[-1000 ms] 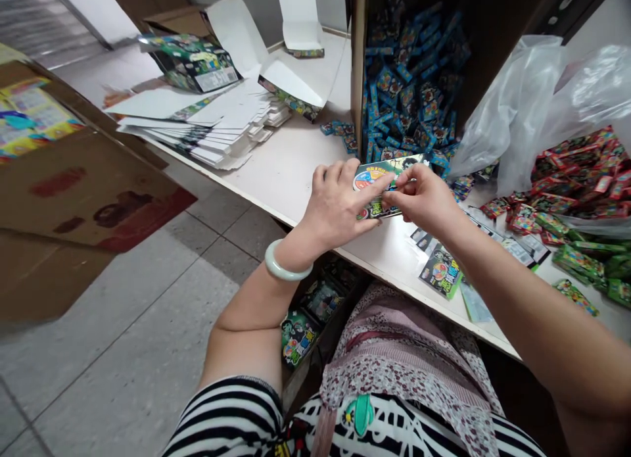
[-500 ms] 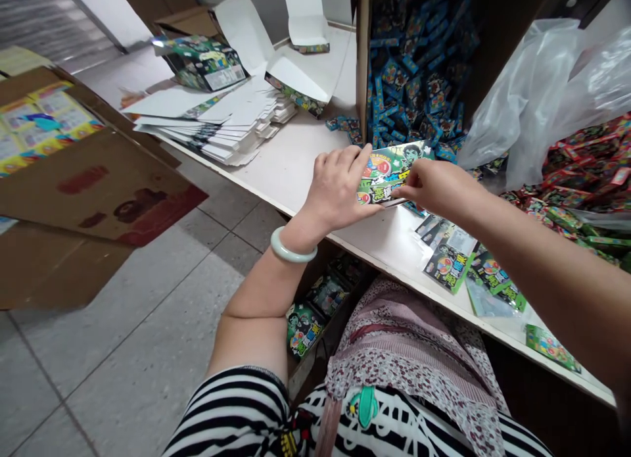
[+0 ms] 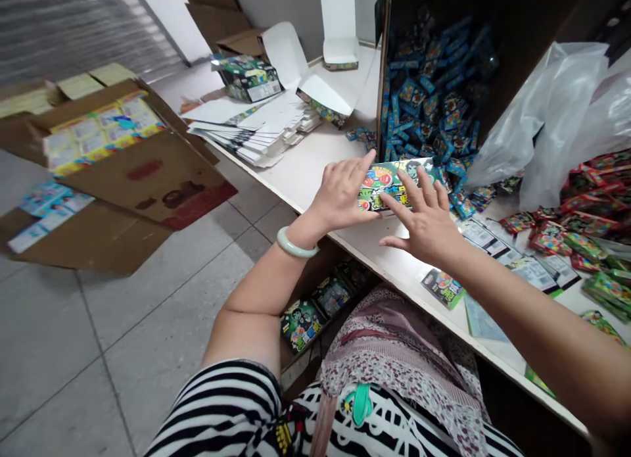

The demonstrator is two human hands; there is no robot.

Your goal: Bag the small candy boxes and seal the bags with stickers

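A printed candy box [image 3: 377, 179], green and black with colourful lettering, is in front of me over the white table [image 3: 276, 181]. My left hand [image 3: 340, 191], a pale bangle on its wrist, grips the box's left end between thumb and fingers. My right hand [image 3: 428, 223] is spread over the right part of the box, its fingertips at the printed face and its thumb apart below. Whether those fingertips press on the box I cannot tell. Just behind the box lie small blue candy packets [image 3: 414, 108] heaped in a carton.
Flat white card blanks [image 3: 271, 131] are stacked at the left, near an open printed box [image 3: 251, 79]. A clear plastic bag [image 3: 552, 121] and red packets [image 3: 591, 200] lie at the right. Large cartons [image 3: 162, 187] stand on the floor. Filled printed boxes [image 3: 300, 325] sit below the table.
My right hand has gone from a pinch at the box's front edge to spread fingers over its face. My left hand keeps its grip. The view has shifted.
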